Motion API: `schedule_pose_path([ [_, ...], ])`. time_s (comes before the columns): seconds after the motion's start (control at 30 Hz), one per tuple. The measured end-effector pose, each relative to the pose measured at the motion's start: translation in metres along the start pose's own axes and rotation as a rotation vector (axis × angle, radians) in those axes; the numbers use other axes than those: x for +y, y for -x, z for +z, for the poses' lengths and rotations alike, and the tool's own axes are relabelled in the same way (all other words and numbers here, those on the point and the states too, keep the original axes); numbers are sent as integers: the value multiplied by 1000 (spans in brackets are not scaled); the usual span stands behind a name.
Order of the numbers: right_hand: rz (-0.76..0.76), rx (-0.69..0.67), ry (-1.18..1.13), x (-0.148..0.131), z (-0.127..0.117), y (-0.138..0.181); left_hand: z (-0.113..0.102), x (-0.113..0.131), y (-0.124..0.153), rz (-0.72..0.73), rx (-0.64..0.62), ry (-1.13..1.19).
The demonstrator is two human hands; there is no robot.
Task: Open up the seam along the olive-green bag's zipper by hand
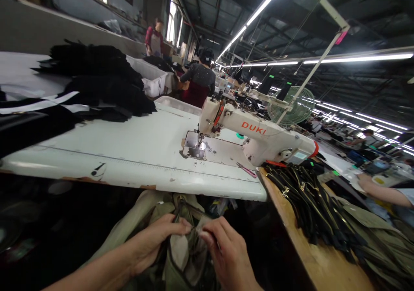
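Below the table's front edge, both my hands work on an olive green garment (181,256) lying in my lap. My left hand (155,241) pinches a fold of the cloth, fingers closed. My right hand (226,250) grips the same cloth close beside it, fingertips nearly touching the left ones. A dark zipper edge runs through the fabric between them. The white sewing machine (255,138) marked DUKI stands on the white table (129,153) ahead, with nothing under its needle.
Black fabric pieces (97,79) are piled at the table's back left. A heap of black zippers (310,200) and more green cloth lie on the wooden bench (310,261) at right. Pink snips (247,170) rest near the machine. Another person's arm (381,192) reaches in at far right.
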State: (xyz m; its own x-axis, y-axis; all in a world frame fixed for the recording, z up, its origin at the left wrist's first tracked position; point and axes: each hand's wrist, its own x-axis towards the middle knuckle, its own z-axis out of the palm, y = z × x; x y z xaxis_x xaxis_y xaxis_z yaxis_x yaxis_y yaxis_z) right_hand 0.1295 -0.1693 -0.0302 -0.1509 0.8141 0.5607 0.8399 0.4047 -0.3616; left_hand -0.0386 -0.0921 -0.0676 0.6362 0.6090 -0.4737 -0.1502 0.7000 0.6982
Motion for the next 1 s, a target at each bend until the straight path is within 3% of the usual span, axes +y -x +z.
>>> schedule_pose_path([
  [0.13,-185,-79,243,0,22,12,0,-1,-3,-7,10,19],
  [0.37,-347,-145,404,1,17,6,2,8,6,-10,-47,-19],
  [0.47,-258,-81,334,3,26,13,4,8,5,-11,-93,-104],
  [0.57,-77,-38,144,-8,27,9,3,0,0,-13,-45,-109],
  [0.67,-31,99,-131,-22,5,-9,-1,-7,-3,-5,9,-86],
  [0.73,18,270,-179,-22,-13,-16,-4,-6,-4,-9,-20,-81],
  [0.77,62,285,-159,-17,-18,-16,-5,-5,-4,-14,-49,-79],
  [0.83,139,151,-132,-2,-17,-6,-7,0,-4,-23,-104,-68],
  [1.0,296,-125,-43,36,13,30,-10,7,-4,-50,-166,-49],
])
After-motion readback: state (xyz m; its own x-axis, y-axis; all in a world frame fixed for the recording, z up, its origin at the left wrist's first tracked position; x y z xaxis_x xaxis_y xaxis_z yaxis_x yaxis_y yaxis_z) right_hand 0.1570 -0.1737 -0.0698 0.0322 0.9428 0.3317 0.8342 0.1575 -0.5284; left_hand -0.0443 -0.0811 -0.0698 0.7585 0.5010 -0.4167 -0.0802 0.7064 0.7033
